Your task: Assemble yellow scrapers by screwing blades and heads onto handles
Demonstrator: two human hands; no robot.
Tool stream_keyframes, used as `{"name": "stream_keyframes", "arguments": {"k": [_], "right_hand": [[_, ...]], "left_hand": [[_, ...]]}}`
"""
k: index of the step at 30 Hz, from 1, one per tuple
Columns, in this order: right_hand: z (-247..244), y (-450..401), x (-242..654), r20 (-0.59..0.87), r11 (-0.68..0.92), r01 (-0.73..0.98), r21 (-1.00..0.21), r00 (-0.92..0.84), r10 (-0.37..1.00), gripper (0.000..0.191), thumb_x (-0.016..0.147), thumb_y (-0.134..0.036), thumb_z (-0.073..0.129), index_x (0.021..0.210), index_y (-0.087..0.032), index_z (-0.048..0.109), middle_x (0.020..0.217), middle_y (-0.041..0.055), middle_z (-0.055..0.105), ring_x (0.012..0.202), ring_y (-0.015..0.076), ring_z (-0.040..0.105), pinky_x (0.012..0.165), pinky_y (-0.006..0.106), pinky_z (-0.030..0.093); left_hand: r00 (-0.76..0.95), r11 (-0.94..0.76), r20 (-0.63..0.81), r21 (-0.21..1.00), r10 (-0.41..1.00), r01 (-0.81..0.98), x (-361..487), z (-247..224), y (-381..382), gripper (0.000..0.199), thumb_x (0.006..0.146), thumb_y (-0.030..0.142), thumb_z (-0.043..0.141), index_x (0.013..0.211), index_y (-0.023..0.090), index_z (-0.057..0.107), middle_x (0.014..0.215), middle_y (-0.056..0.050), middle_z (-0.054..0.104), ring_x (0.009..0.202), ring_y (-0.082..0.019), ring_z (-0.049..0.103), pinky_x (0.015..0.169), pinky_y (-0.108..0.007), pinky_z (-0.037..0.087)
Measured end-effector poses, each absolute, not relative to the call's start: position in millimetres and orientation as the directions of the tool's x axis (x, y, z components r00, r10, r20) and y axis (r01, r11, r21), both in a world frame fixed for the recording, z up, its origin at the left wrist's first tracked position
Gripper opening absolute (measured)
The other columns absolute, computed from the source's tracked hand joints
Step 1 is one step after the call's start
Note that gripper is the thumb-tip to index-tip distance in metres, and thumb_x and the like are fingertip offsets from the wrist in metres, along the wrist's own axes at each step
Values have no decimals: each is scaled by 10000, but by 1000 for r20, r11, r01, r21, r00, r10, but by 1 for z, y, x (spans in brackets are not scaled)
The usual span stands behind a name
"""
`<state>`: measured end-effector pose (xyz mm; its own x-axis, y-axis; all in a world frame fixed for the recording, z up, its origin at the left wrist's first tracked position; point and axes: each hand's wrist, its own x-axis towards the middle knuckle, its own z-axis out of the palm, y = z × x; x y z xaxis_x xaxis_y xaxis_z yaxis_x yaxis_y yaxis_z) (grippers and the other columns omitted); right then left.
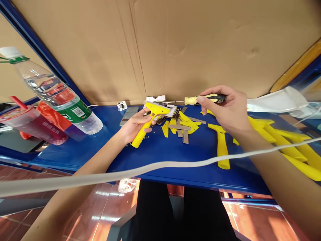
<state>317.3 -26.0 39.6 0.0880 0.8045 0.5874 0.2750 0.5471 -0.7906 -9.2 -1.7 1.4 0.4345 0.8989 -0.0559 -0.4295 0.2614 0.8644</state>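
My left hand (132,126) is closed around the handle of a yellow scraper (139,138), its wide head tilted up and to the right. My right hand (232,108) grips a screwdriver (192,100) with a yellow and black handle, held level, its shaft pointing left toward the scraper head but apart from it. Between the hands lie loose yellow plastic pieces (192,124) and flat metal blades (185,137). Below my right hand another yellow scraper handle (222,149) lies on the blue table (165,160). Small screws or nuts (145,137) are scattered near my left hand.
Several more yellow handles (288,144) are piled at the right, near a white plastic bag (278,100). A water bottle (75,110), a red drink cup (37,124) and a phone (129,115) are at the left. A white cable (160,166) crosses in front; cardboard (190,43) stands behind.
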Motion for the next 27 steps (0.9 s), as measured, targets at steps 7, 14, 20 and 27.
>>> {"name": "stream_keyframes", "arguments": {"k": [7, 14, 20, 27], "right_hand": [[27, -16, 323, 400, 383, 426, -820, -52, 915, 371, 861, -572, 994, 970, -269, 809, 756, 46, 746, 654, 253, 696, 607, 405, 551], [6, -20, 308, 466, 533, 519, -668, -266, 844, 222, 1050, -488, 818, 1144, -287, 818, 1222, 87, 861, 922, 281, 768, 802, 425, 599], [-6, -17, 302, 486, 618, 568, -543, -388, 783, 203, 1093, -452, 753, 1199, -280, 777, 1291, 93, 859, 1145, 332, 805, 1004, 456, 611], [-8, -15, 303, 570, 669, 574, -472, -380, 728, 188, 1091, -444, 756, 1191, -286, 764, 1230, 67, 875, 1033, 310, 823, 914, 445, 626]], "left_hand": [[309, 188, -45, 872, 950, -452, -12, -8, 8, 421, 839, 53, 909, 1182, 185, 703, 1187, -76, 791, 853, -154, 778, 509, -181, 482], [202, 158, -65, 861, 977, -484, -16, -12, 15, 477, 801, 22, 912, 1160, 201, 655, 1173, -52, 798, 843, -148, 795, 525, -199, 466], [187, 150, -68, 870, 980, -469, -14, -11, 13, 475, 799, 15, 894, 1170, 194, 656, 1145, -35, 770, 855, -155, 801, 530, -208, 459], [189, 153, -74, 881, 979, -447, -13, -12, 11, 479, 796, 24, 890, 1188, 194, 674, 1180, -41, 781, 868, -156, 798, 548, -222, 452]]}}
